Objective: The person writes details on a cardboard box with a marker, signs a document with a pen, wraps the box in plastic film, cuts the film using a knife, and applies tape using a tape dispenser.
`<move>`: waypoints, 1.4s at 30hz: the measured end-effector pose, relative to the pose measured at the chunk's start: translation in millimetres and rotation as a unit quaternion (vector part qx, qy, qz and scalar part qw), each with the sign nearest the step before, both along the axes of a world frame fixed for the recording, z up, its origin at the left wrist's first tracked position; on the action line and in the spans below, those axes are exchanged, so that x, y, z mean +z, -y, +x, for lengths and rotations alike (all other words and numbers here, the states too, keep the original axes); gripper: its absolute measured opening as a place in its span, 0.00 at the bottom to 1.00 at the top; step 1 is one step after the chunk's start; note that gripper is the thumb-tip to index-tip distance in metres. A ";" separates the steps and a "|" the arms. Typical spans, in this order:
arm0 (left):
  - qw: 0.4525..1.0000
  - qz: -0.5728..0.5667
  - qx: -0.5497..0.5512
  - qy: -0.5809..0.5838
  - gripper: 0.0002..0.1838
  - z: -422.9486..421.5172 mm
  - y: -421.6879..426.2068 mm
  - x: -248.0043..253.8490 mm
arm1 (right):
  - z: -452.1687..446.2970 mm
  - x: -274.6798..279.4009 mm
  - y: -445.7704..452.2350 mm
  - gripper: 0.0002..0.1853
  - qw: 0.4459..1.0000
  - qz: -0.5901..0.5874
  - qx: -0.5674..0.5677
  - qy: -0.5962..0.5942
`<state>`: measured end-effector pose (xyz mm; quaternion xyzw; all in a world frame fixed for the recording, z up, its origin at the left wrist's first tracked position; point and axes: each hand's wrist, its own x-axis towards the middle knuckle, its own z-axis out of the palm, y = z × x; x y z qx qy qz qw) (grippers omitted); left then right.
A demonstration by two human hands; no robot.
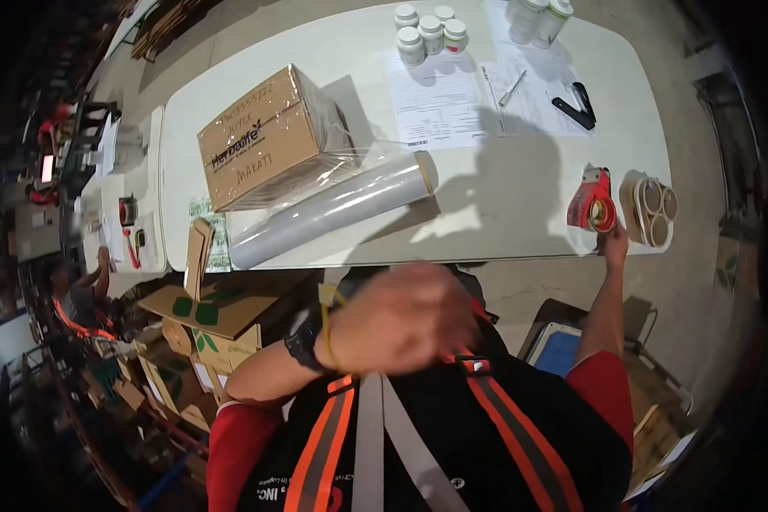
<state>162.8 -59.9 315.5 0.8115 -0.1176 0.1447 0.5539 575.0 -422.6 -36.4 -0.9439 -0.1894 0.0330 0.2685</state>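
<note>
My right hand (614, 243) is at the table's front right edge, closed on the lower end of a red tape dispenser (590, 200); part of its grip is hidden. In front of my chest is my left hand (411, 317), smeared by motion, so its fingers cannot be made out. A dark watch and a yellow band are on that wrist. Beyond it lies a roll of clear stretch film (333, 212), slanted across the table. Film runs from around a cardboard box (252, 149), which has printed and handwritten lettering.
Several brown tape rolls (653, 209) sit right of the dispenser. A black stapler (576, 107), a pen (513, 88), papers (435, 102) and white bottles (432, 36) are farther back. Folded cardboard (198, 256) sticks up at the table's left front. Another person (85, 299) is at far left.
</note>
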 end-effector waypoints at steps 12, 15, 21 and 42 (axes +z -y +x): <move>0.813 0.058 0.407 -0.413 0.17 -228.7 -29.3 -225.2 | -50.0 46.5 -25.1 0.21 0.952 -0.276 -0.117 -0.066; 0.792 0.089 0.495 -0.348 0.15 -250.0 -34.4 -231.6 | -71.9 24.3 17.8 0.18 0.965 -0.211 -0.155 -0.020; 0.633 -0.045 0.748 -0.196 0.31 -348.3 -107.4 -291.4 | -182.3 102.7 -55.0 0.16 0.989 0.127 -0.072 0.011; 0.703 -0.273 0.642 -0.136 0.10 -371.8 -162.9 -311.0 | -355.9 182.8 -281.4 0.10 0.974 0.060 0.172 -0.132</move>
